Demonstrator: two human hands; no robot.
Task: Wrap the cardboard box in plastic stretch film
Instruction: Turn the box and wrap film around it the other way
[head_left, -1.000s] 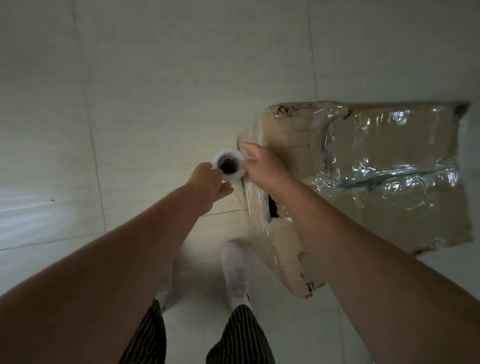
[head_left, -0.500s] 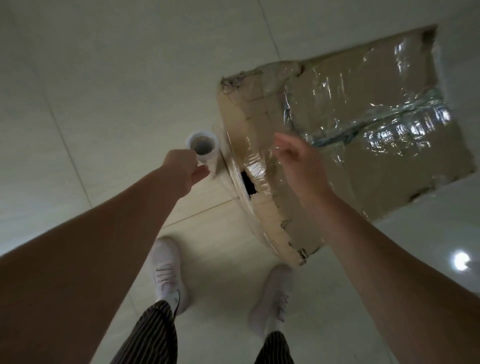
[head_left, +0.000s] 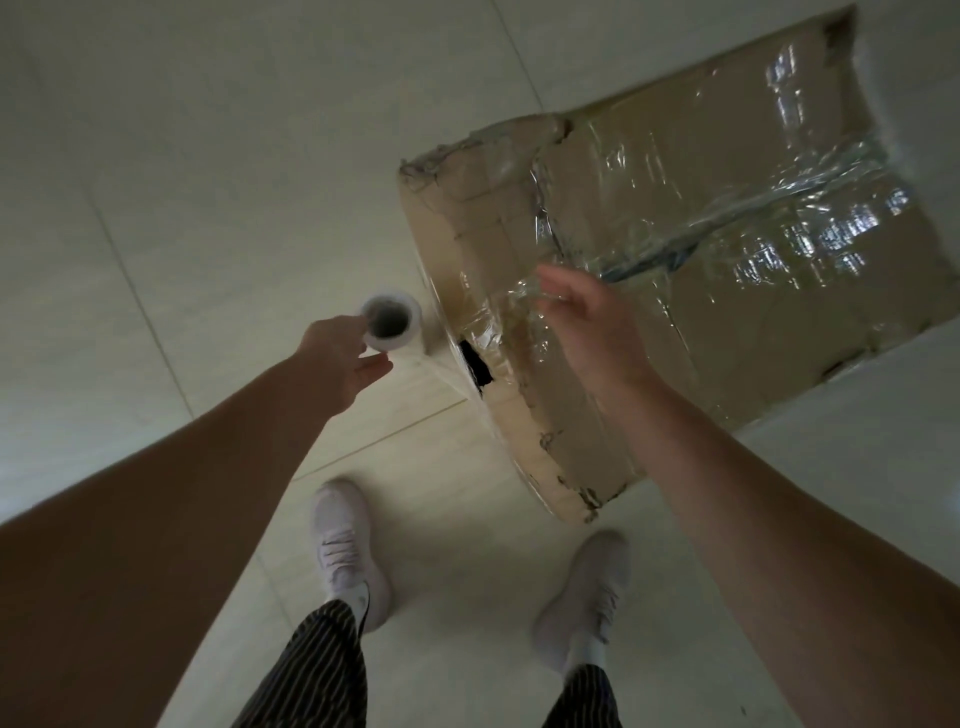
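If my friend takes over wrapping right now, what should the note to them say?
Left grip holds the film roll upright beside the cardboard box.
Right grip is open above the box's top.
Film runs from the roll to the box's near side.
Done: film covers parts of top and side.
Left: probably more turns round the box, then tear the film off.

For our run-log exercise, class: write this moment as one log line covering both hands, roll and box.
left hand: grips film roll; right hand: open over cardboard box; film: runs roll to box; box: partly wrapped
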